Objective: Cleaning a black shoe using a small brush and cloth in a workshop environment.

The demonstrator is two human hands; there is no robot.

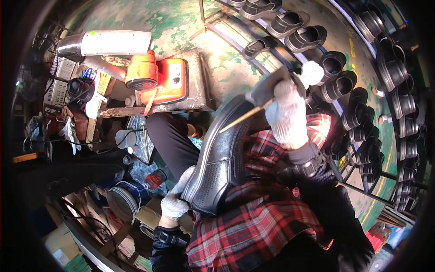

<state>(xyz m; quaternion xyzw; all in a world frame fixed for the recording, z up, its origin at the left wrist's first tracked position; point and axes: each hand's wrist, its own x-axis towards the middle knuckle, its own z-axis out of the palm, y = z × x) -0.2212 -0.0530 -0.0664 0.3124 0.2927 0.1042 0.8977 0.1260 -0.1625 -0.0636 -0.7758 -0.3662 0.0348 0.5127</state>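
A black leather shoe (219, 156) with perforated sides lies tilted across my lap, toe pointing away. My left hand (176, 199), in a whitish knit glove, is closed round its heel end at the sole. Above the shoe's toe is my right hand (287, 113), gloved alike and closed round a thin tan stick (240, 120) whose tip is over the shoe's upper. A dark grey flap-like piece (269, 86) also shows at the right fingers; I cannot tell its kind. Beside those fingers is a white fluffy wad (311, 72); whether it is held is unclear.
Racks at the right carry several black shoes (306, 38). An orange machine (170, 79) with a metal tube stands on a worn stand ahead to the left. A cluttered shelf, a white bucket (122, 204) and a red-labelled bottle (155, 180) are on my left.
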